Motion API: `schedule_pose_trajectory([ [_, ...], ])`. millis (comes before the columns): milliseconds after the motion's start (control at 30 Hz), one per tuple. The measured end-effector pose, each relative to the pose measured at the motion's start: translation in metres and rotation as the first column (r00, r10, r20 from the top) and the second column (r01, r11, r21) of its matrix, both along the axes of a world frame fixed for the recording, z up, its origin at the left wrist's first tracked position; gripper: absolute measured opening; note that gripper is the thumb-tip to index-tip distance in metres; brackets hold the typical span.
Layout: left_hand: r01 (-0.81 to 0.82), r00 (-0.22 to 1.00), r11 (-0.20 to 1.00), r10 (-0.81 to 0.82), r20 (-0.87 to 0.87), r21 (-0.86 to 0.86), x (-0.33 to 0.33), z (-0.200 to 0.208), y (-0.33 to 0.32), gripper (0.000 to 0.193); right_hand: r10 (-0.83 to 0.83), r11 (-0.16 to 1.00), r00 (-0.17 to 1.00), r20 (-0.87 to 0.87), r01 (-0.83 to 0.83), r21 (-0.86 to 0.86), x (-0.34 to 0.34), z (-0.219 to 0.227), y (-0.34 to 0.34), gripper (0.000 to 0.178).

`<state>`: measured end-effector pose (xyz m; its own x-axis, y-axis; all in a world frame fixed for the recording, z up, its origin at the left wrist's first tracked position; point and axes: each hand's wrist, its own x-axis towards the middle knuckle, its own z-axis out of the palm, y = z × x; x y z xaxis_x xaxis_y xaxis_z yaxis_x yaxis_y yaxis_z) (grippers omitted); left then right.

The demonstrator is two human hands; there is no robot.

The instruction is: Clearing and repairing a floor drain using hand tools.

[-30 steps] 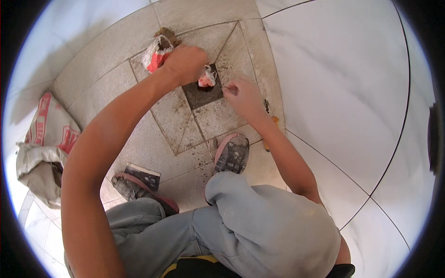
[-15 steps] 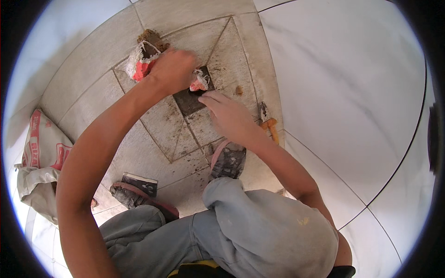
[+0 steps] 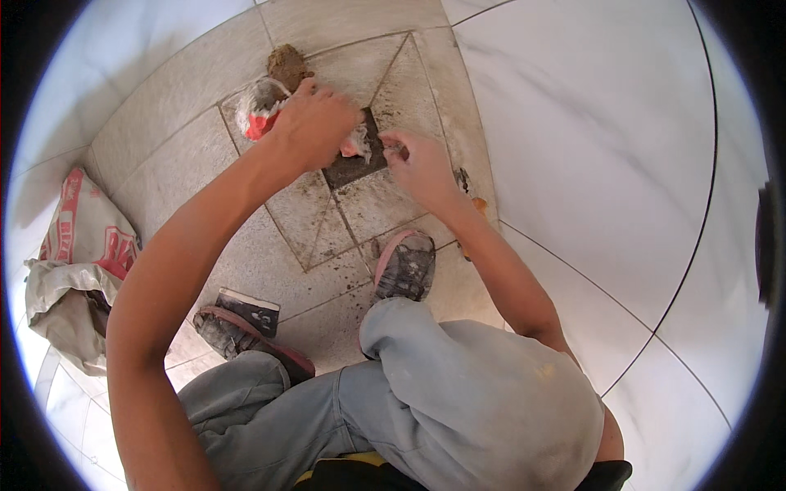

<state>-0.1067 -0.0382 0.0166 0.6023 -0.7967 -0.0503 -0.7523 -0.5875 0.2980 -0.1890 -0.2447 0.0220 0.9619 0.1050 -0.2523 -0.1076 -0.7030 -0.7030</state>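
Note:
My left hand is closed round a crumpled red and white woven sack piece. One part of it bulges out on the left and a ragged end shows on the right, over a dark square opening in the tiled floor. Just right of that opening, my right hand has its thumb and fingertips brought together. Whatever they may pinch is too small to make out. A lump of brown dirt lies on the tiles beyond my left hand.
A large white and red sack slumps at the left. Beside my left shoe lies a flat black and white piece. An orange-handled tool is partly hidden behind my right forearm. White marbled tiles stretch along the right.
My right hand has moved slightly right and up from the opening's edge, and its fingers have curled together. The left hand keeps hold of the sack piece. The view has shifted a little.

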Motion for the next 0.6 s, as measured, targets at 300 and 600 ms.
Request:
schedule_pose_trajectory([
  [300,-0.008,0.983,0.957,0.061,-0.174,0.291,-0.06,0.049,0.023,0.011,-0.058,0.997,0.991,0.118,0.051,0.064,-0.006,-0.014,-0.004,0.022],
  [600,-0.032,0.871,0.941,0.192,-0.453,0.338,-0.078,0.057,-0.004,0.02,0.014,1.0,0.997,0.08,-0.013,-0.006,0.0,-0.014,-0.007,0.017],
])
